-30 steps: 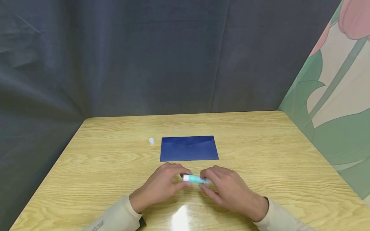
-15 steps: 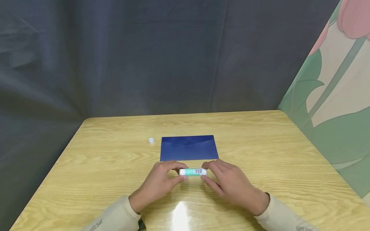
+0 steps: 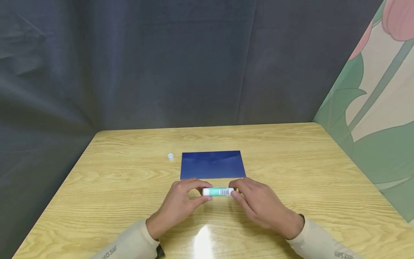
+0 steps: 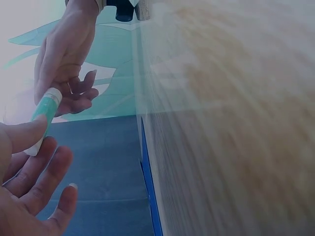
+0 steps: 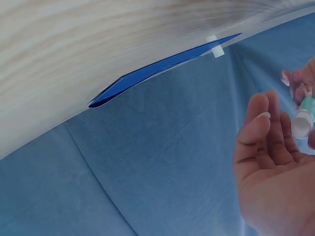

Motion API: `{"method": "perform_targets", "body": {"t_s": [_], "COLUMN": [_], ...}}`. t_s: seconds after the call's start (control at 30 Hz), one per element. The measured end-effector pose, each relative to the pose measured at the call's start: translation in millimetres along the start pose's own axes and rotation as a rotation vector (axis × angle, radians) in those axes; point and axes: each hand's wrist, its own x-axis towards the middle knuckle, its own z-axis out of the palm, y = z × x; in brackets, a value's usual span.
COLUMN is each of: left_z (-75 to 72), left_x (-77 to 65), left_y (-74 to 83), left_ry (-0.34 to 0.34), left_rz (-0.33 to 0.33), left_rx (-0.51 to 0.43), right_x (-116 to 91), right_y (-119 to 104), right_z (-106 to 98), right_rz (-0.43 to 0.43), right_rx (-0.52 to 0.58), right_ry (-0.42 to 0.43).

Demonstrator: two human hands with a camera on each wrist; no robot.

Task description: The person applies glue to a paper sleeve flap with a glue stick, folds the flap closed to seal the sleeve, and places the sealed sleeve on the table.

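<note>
A small glue stick (image 3: 216, 191), white at both ends with a green label and a barcode, lies sideways between both hands above the table. My left hand (image 3: 179, 201) pinches its left end between thumb and fingers. At the other end, my right hand (image 3: 262, 205) holds the white part with thumb and forefinger. The right wrist view catches the round white end of the glue stick (image 5: 301, 125) close to that thumb. Beyond the hands, a dark blue envelope (image 3: 212, 166) rests flat, its flap edge at the far side.
A small white cap (image 3: 170, 156) stands left of the envelope on the wood-grain table (image 3: 113, 180). Dark cloth (image 3: 168, 72) hangs behind the table's back edge. On the right is a flower-patterned curtain (image 3: 381, 108).
Both hands have moved slightly away from the body with the glue stick, which now lies more level. My right fingers have shifted on its right end. The envelope and cap stay put.
</note>
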Motion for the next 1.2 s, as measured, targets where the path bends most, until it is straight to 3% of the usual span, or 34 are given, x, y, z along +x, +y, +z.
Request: {"method": "perform_targets", "body": {"t_s": [0.27,0.57,0.8,1.2], "left_z": [1.4,1.2,1.2,1.4], "left_x": [-1.8,-2.0,-1.6,-2.2], "left_y": [-1.2,0.1,1.0,-0.8], "left_ry": [0.026,0.036,0.005,-0.019], "left_rz": [0.008,0.01,-0.001,0.045], "left_rx": [0.049,0.037,-0.021,-0.038], "right_x": [-1.9,-1.6,-0.7,0.6], "right_y": [-0.3,-0.4,1.1,4.2], "right_z": [1.1,0.9,0.8,-0.6], "right_rz": [0.016,0.042,0.007,-0.068], "right_rx": [0.029,0.062,0.043,0.079], "right_ry": [-0.034,-0.068,-0.04,-0.007]}}
